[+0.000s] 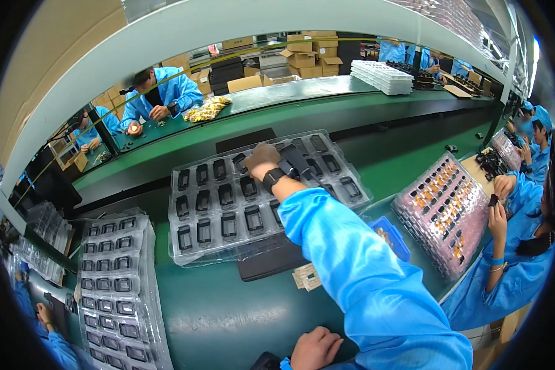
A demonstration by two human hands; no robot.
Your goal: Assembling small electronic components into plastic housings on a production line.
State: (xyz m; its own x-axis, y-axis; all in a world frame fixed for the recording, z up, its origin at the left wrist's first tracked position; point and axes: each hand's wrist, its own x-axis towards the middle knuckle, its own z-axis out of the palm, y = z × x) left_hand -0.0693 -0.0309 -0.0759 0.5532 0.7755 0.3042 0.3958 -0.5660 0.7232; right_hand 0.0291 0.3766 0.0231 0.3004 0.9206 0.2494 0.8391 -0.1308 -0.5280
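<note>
My right hand point(262, 159), with a black watch on its wrist, reaches over a clear plastic tray point(228, 250) in the middle of the bench. Its fingers are closed at a tilted black plastic frame point(239, 163) in the far row; the fingertips are partly hidden. More black rectangular frames point(253, 217) sit in the tray's pockets, and dark flat pieces point(295, 161) lie just right of the hand. At the near edge, my left hand point(316, 349) is curled, palm side hidden. Beside it is a black object point(266, 361), cut off by the picture's edge.
Stacked trays of frames point(114, 265) stand at the left. A blue bin point(391, 239) and pale flat pieces point(307, 277) lie right of the middle tray. Farther right, a wrapped tray of orange-and-black parts point(441, 209) is near a co-worker point(512, 246). A metal rail point(259, 34) crosses above.
</note>
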